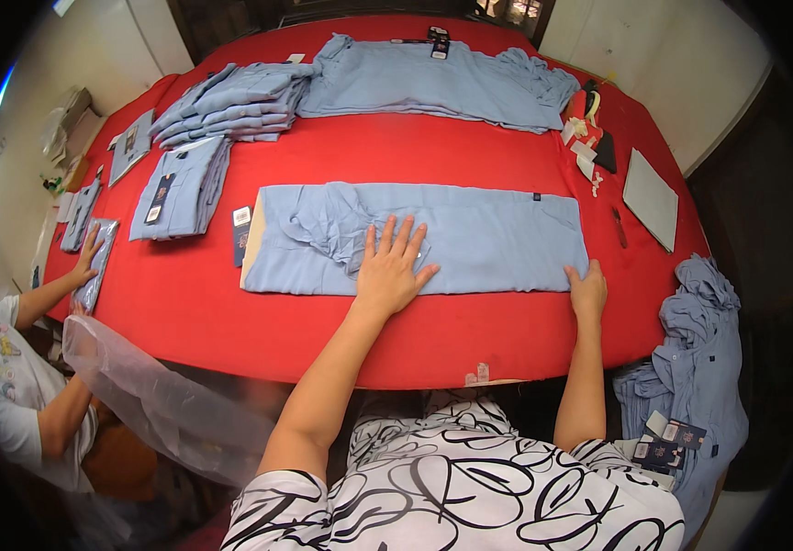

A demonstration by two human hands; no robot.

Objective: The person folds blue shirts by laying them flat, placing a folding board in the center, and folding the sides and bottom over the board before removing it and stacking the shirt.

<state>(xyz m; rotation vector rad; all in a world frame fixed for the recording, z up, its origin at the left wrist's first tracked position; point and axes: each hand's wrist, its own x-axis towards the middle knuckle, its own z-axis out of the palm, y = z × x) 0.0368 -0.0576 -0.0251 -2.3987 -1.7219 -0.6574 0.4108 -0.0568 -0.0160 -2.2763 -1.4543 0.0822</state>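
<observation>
In front of me a light blue garment [497, 241] lies folded into a long strip on the red-covered table, with a bunched part [328, 225] on top towards its left. A cream-coloured edge, like card, shows along its left end beside a dark hang tag [240, 237]. My left hand [395, 266] rests flat on the middle of the cloth, fingers spread. At the near right corner, my right hand [587, 286] grips the garment's edge, thumb on top; its other fingers are partly hidden.
Folded garments [181, 193] and a stack [236, 101] lie left. Another garment [396, 83] is spread at the back. Scissors-like handles [591, 101], a pale board [651, 197] and hanging garments [704, 367] are right. At left, a co-worker [34, 386] handles a packed garment near plastic sheeting [167, 399].
</observation>
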